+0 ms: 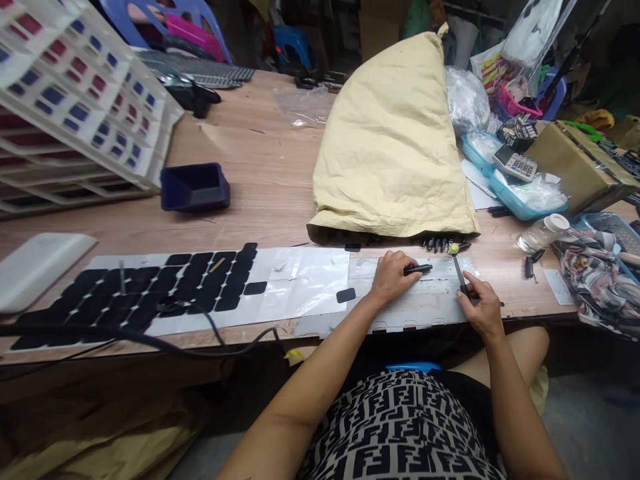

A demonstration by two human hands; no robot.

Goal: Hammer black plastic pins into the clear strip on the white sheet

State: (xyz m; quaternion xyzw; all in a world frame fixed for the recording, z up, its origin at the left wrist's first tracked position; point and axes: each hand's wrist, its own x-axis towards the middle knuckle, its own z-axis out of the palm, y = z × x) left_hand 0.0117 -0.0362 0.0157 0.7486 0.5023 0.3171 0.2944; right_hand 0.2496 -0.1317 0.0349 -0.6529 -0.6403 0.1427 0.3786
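Right of the frame's centre, over a greyish sheet (425,307) on the bench (257,153), the right hand (483,309) has its fingers closed round a slim tool (459,272), the left hand's (393,277) pinch a black pen-like piece (419,269), and beyond stands a cream sack (395,140).

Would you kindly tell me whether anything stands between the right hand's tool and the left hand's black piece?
Nothing visible does. Between the yellow-headed tool in the right hand and the black piece in the left hand, only the grey sheet shows; loose black parts lie beyond, by the sack.
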